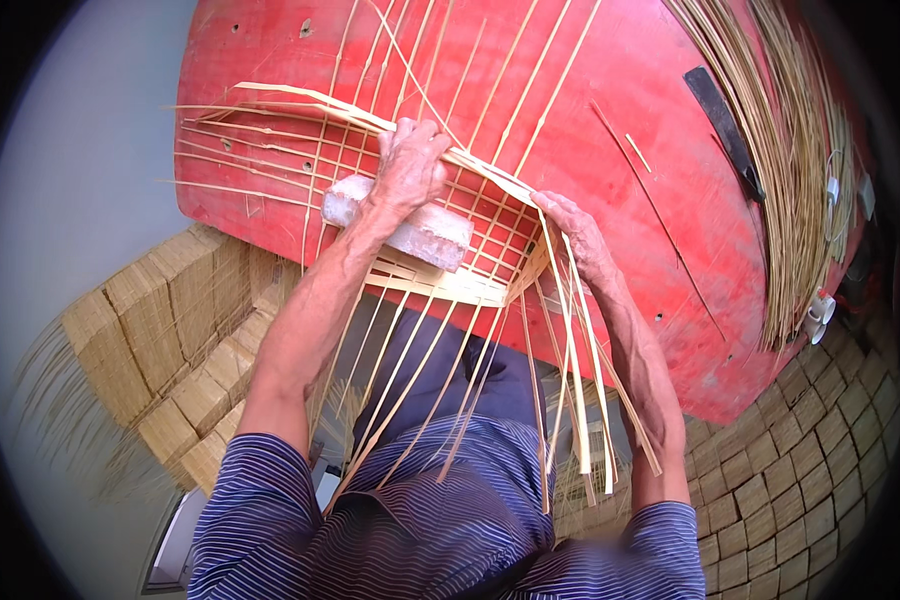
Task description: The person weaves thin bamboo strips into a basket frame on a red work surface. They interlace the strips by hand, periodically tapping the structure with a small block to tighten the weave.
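A half-woven lattice of pale strips [492, 238] lies on the red board [620, 300], long ends fanning upward and down toward my body. A whitish oblong block [435, 240] rests on the weave. My left hand [410, 160] is closed on a long flat strip [315, 100] along the far side of the weave, just above the block. My right hand [565, 215] has its fingers bent and closed on the same strip at the weave's right corner, where several loose strips hang down past my forearm. My left palm is hidden.
A dark flat bar [720, 130], a bundle of long thin strips [790, 180] and small white cylinders [820, 310] are at the board's right. Stacks of square woven pieces stand at lower left [130, 330] and lower right [790, 470]. A grey wall is at left.
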### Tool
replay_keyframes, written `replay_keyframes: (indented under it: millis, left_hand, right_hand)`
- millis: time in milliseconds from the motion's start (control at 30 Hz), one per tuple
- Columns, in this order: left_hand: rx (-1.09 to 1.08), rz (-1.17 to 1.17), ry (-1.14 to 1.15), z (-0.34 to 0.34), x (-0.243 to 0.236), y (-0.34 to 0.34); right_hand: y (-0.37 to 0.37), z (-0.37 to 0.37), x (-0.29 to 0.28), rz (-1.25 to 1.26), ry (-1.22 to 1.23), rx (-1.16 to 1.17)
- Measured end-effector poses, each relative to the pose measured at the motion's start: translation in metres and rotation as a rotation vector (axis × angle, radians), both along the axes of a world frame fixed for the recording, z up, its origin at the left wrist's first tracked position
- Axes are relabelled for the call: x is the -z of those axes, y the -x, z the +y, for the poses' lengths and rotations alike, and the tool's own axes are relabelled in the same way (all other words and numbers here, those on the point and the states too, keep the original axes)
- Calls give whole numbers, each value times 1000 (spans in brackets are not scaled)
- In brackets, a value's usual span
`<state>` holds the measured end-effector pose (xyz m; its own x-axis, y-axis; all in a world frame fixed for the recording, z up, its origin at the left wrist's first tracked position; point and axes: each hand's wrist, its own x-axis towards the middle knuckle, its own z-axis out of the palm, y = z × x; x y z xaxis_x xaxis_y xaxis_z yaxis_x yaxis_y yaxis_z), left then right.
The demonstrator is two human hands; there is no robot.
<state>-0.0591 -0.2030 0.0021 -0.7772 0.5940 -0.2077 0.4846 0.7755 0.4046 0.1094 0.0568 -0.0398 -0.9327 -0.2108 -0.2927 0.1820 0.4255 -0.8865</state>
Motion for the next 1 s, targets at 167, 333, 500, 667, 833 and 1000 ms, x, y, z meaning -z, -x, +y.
replay_keyframes:
  millis: [167,333,500,667,833,1000]
  left_hand:
    - [203,250,15,-14,2,0]
    - [26,-443,444,-10,-7,-10]
    - [-889,-1026,-152,-9,26,10]
    - [-1351,-941,-571,-9,56,3]
    - [-984,-733,-611,6,40,-2]
    - [-641,-988,-1176,39,26,22]
  right_hand:
    - [1,0,3,-10,-26,-21]
    - [2,-2,0,3,-32,-15]
    - [0,2,-1,6,-28,-25]
    - [5,-4,-1,-3,-26,-51]
    - [3,4,0,-23,-93,-103]
    - [2,4,3,1,-88,-101]
